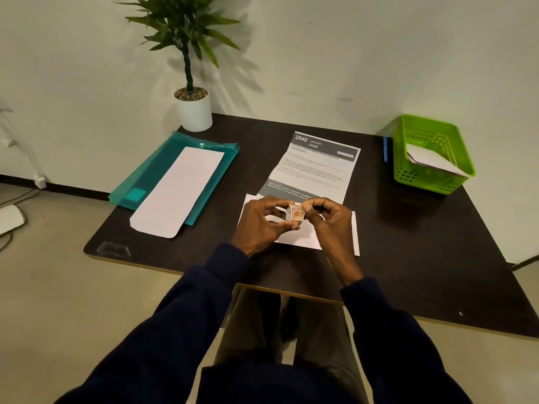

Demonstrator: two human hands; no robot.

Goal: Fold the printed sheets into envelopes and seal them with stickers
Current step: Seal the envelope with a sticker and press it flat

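Observation:
My left hand [264,223] grips a small roll of stickers [295,214] just above the dark table. The fingertips of my right hand [328,220] pinch at the roll's top edge. Under both hands lies a white envelope [303,240], partly hidden by them. A printed sheet [316,167] headed "2940 KITCHEN" lies creased and unfolded just behind the hands. A second white envelope [178,191] rests on a teal plastic folder [204,144] at the left.
A green plastic basket [431,132] at the back right holds white folded paper [434,161]. A blue pen [385,148] lies beside it. A potted plant [194,109] stands at the back left. The table's [423,258] front edge is near my body.

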